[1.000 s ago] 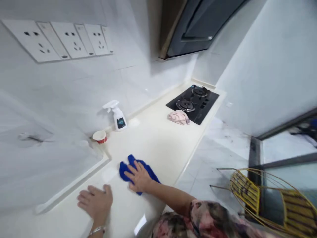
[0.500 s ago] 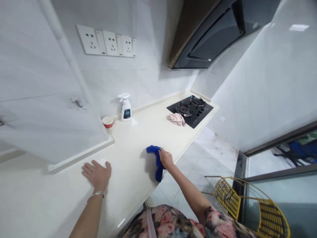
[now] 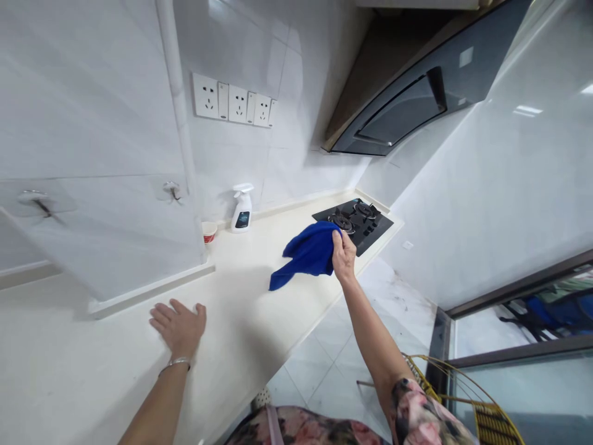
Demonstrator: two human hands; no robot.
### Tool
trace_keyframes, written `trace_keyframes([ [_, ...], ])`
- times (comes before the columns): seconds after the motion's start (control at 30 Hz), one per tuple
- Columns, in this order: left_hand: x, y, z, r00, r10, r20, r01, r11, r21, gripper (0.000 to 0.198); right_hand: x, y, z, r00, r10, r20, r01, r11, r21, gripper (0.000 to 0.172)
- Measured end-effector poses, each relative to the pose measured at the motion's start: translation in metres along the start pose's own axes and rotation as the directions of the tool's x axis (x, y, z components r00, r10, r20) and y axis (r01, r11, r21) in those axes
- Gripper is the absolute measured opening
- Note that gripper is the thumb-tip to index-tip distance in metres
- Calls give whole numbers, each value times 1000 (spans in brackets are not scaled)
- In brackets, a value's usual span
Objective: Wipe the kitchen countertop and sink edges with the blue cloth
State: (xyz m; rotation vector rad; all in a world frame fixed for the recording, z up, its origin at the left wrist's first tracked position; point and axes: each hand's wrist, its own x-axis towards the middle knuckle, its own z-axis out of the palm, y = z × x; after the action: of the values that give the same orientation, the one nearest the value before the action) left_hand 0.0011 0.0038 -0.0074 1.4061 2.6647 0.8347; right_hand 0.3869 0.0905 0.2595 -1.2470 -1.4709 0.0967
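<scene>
My right hand (image 3: 343, 254) is raised above the cream countertop (image 3: 259, 290) with its fingers closed on a blue cloth (image 3: 308, 253), which hangs down to the left in the air. My left hand (image 3: 180, 324) lies flat and open on the countertop near the raised white ledge, a bracelet on its wrist. The cloth hides whatever lies on the counter behind it.
A white spray bottle (image 3: 242, 209) and a small red-and-white cup (image 3: 209, 231) stand against the tiled wall. A black gas hob (image 3: 359, 220) sits at the counter's far end under a dark hood (image 3: 407, 105). A yellow wire chair (image 3: 467, 402) stands on the floor at right.
My right hand has lifted the blue cloth off the counter's edge and carried it up and toward the hob. The view has tilted upward. My left hand has stayed flat on the counter.
</scene>
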Motion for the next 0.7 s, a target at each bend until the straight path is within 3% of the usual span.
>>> trace_keyframes([
  [0.07, -1, 1, 0, 1000, 6, -11, -6, 1000, -7, 87, -1, 7, -3, 998, -54, 8, 55, 995, -88, 51],
  [0.17, -3, 4, -4, 1000, 21, -20, -21, 1000, -14, 87, -23, 31, -5, 977, 26, 211, 58, 923, -381, 47],
  [0.23, -4, 5, -6, 1000, 11, 3, -11, 1000, -12, 85, -45, 52, -5, 897, 225, 380, 47, 806, -590, 43],
  [0.3, -4, 6, -7, 1000, 1, 11, -1, 1000, -4, 84, -66, 71, -7, 783, 420, 458, 32, 708, -705, 37],
  [0.37, -4, 6, -7, 1000, -3, 8, 3, 1000, 4, 83, -80, 87, -10, 704, 523, 481, -1, 678, -735, 30],
  [0.43, -4, 5, -7, 1000, -2, 4, 2, 1000, 4, 83, -85, 97, -14, 673, 549, 496, -35, 693, -720, 26],
  [0.57, -3, 5, -5, 1000, 8, -15, -8, 1000, -6, 85, -69, 103, -18, 687, 471, 554, -68, 801, -595, 33],
  [0.7, -3, 5, -4, 1000, 12, -6, -12, 1000, 6, 85, -44, 112, -22, 817, 291, 498, -194, 952, -238, 45],
])
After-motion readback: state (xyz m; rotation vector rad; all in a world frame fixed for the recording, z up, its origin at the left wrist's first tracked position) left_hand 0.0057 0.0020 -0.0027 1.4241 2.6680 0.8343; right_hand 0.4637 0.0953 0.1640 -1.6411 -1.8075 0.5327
